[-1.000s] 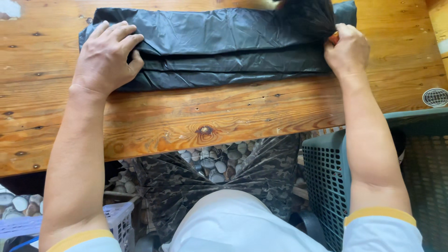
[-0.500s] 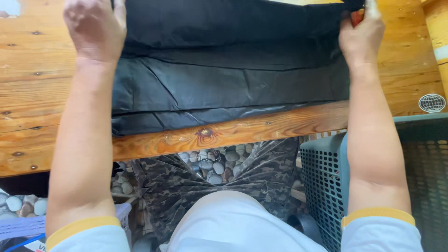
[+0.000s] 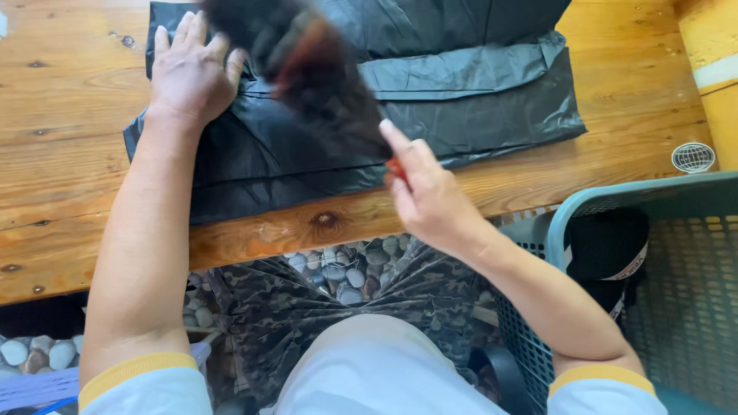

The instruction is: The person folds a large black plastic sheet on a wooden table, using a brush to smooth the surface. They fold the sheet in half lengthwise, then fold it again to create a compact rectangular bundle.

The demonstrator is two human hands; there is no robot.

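Nearest to us: a white shirt front and two short sleeves with yellow cuffs, above camouflage-patterned trousers (image 3: 307, 307). Beneath the knees we see a floor of rounded grey pebbles (image 3: 350, 269), which shows again at the lower left beside a pale lilac crate (image 3: 38, 388).

At our right: a teal plastic laundry basket (image 3: 676, 253) with a latticed wall, holding dark fabric with a white band; it stands just beside the surface's near edge.

Next: the surface (image 3: 69, 154), broad planks of varnished orange-brown wood with dark knots, one knot sitting at the near edge. A small round white mesh item (image 3: 693, 157) lies at its right end.

Over the near edge: our right hand (image 3: 430, 192), its fingers clamped on a small red piece, from which a blurred dark item (image 3: 307, 69) with a reddish streak rises toward the upper left. We cannot tell what that item is.

On the surface: a black plastic bag (image 3: 477, 100), folded into flat layers and creased, its near left part reaching almost to the edge of the planks.

Farther: our left hand (image 3: 192, 73), fingers slightly apart, pressed flat on the bag's left end.

Farthest right: a yellow-painted wooden post (image 3: 711, 69) with a pale band.
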